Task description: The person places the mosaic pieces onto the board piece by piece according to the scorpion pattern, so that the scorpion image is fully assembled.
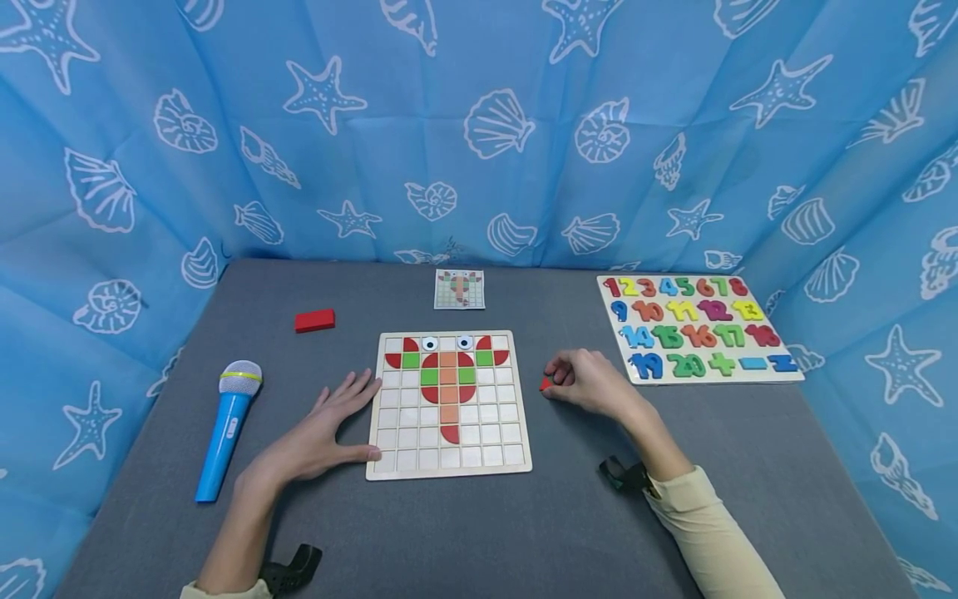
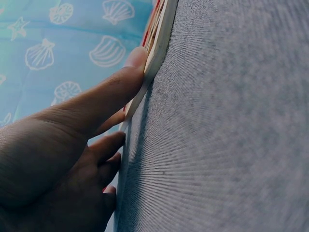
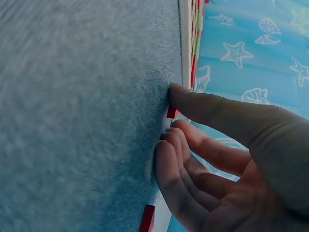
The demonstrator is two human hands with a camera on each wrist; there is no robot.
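A square wooden grid board [image 1: 404, 462] lies on the grey table, with red, green and orange tiles and two eye discs set in its cells. My left hand [image 1: 318, 441] rests at the board's left edge, fingers spread and straight. Its thumb [image 2: 136, 60] touches the board's rim in the left wrist view. Off the board's right side, my right hand [image 1: 591, 383] pinches a small red tile [image 1: 545, 383] close over the table. In the right wrist view this red tile [image 3: 172, 112] shows between thumb and curled fingers, partly hidden.
A small pattern card [image 1: 460, 289] lies behind the board. At the back left is a red block [image 1: 314, 320], with a blue toy microphone [image 1: 224, 441] nearer on the left. A number puzzle board [image 1: 632, 333] lies at the back right. Blue shell-print curtain [image 1: 419, 125] hangs behind.
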